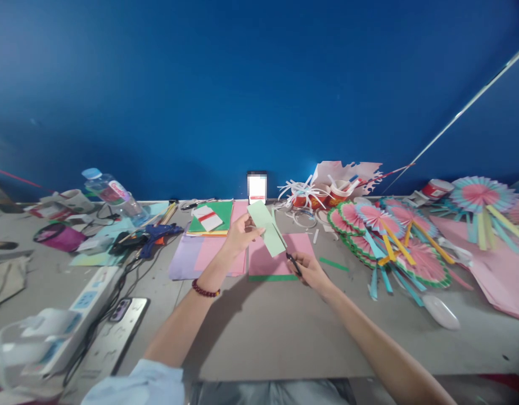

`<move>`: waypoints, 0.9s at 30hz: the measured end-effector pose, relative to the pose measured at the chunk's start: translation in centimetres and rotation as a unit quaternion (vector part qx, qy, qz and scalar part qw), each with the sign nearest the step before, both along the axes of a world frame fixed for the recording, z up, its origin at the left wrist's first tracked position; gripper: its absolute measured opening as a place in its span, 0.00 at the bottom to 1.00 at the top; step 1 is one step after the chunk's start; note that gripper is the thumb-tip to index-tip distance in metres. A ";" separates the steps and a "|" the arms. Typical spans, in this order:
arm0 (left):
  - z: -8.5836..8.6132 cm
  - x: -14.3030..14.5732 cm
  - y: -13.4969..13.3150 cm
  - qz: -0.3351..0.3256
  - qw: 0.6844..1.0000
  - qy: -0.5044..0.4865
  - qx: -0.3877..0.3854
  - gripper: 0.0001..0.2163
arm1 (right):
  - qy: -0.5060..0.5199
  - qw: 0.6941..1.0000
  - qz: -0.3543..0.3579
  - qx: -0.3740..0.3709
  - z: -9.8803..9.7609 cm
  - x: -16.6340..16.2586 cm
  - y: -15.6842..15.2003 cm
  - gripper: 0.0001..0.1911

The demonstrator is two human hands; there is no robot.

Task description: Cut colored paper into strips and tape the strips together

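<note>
Above the pink sheet (268, 265), left hand (243, 232) tight on green paper (266, 228), right hand (310, 270) around scissors (293, 264)

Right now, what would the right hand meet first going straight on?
Likely the pale green paper in the left hand; the black-handled scissors in the right hand appear at the paper's edge; depth unclear.

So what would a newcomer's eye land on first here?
Probably the pink pleated paper rosettes, edged in green or blue, crowding the table's right side beneath the plain blue wall. Then, near the middle, the pale green paper in the left grip, with black-handled scissors in the right grip. Just beyond glows a bright screen.
</note>
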State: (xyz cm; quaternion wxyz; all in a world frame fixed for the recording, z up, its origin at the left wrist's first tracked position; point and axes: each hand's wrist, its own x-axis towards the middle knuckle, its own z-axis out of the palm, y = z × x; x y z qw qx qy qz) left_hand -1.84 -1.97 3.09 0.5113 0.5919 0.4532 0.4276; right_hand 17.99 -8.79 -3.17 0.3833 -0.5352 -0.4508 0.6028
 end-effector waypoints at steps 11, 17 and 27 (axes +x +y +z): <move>-0.1 0.0 0.0 0.001 1.000 -0.005 0.009 0.11 | 0.000 1.000 -0.016 0.004 -0.1 0.0 0.0 0.19; 0.0 0.1 -0.1 0.000 1.000 -0.014 0.012 0.12 | 0.007 1.000 -0.029 -0.001 -0.1 -0.1 0.1 0.21; 0.2 0.5 -0.4 0.068 0.998 0.006 -0.016 0.14 | 0.011 1.000 -0.020 0.001 0.0 -0.4 -0.3 0.19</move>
